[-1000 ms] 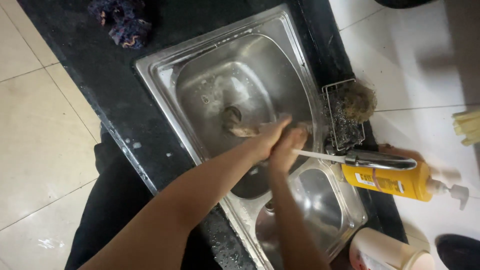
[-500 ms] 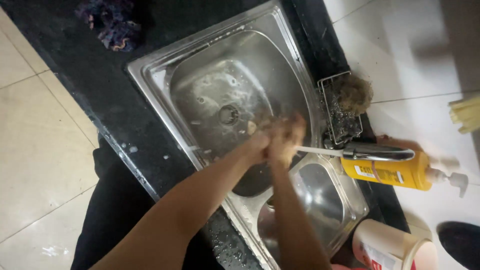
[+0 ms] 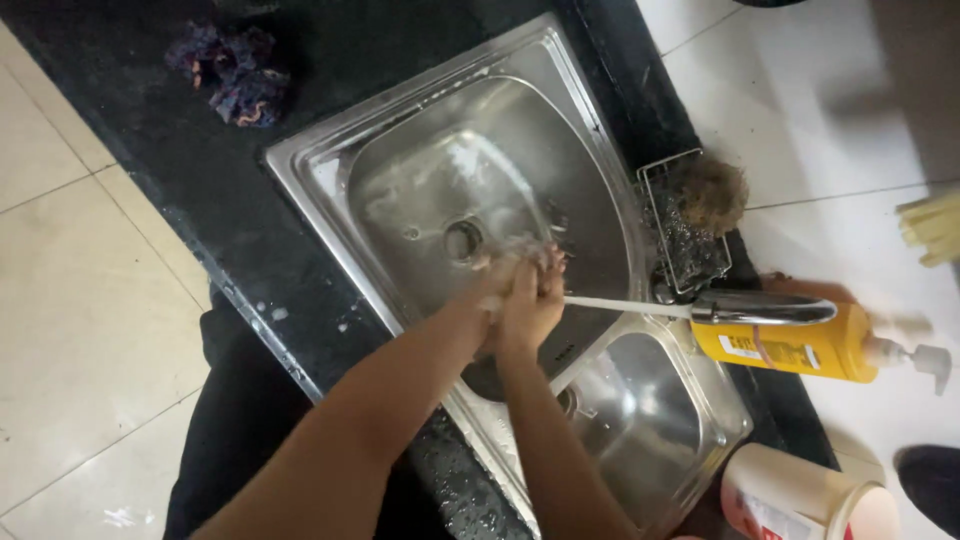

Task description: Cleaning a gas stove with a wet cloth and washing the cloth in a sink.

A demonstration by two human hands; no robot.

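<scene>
Two hands, pressed together over the large sink basin (image 3: 440,180): left hand (image 3: 497,283) and right hand (image 3: 537,297) are rubbing palm to palm, holding nothing, under the water stream (image 3: 625,306) running from one tap (image 3: 762,309). Washing looks to be under way; lather is showing, so rinsing appears unfinished. One small basin (image 3: 650,400), one wire rack (image 3: 685,240) with one scrubber (image 3: 712,192), one yellow pump bottle (image 3: 800,348), one dark cloth (image 3: 232,72), one white tub (image 3: 800,495).
</scene>
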